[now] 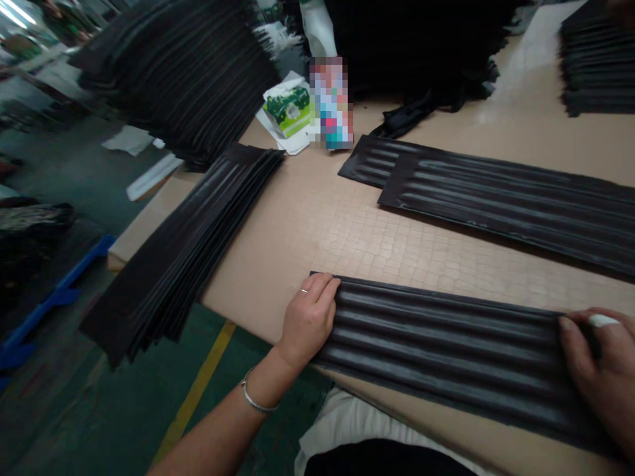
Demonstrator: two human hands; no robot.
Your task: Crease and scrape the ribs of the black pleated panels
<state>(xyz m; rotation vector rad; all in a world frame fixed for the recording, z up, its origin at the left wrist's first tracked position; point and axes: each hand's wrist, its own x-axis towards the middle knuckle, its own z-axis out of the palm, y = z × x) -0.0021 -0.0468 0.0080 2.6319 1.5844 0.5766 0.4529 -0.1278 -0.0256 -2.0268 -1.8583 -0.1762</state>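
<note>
A long, dark brown padded panel with raised ribs (446, 350) lies in front of me at the table's near edge. My left hand (308, 320) is closed over its left end, fingers curled at the far corner; a ring and a bracelet show. At the panel's right end, my right hand (602, 370) pinches the far edge, its thumb along the top and something white around one finger. Beyond it, two similar ribbed panels (506, 198) overlap on the table. To the left, a fanned stack of dark panels (183, 244) overhangs the table edge.
Tall piles of dark pieces (188, 73) stand at the back left, behind the table (292, 225) and at the far right. A green and white box (289, 109), a blurred-out packet (331, 106) and a black cloth strip (404, 118) lie near the back.
</note>
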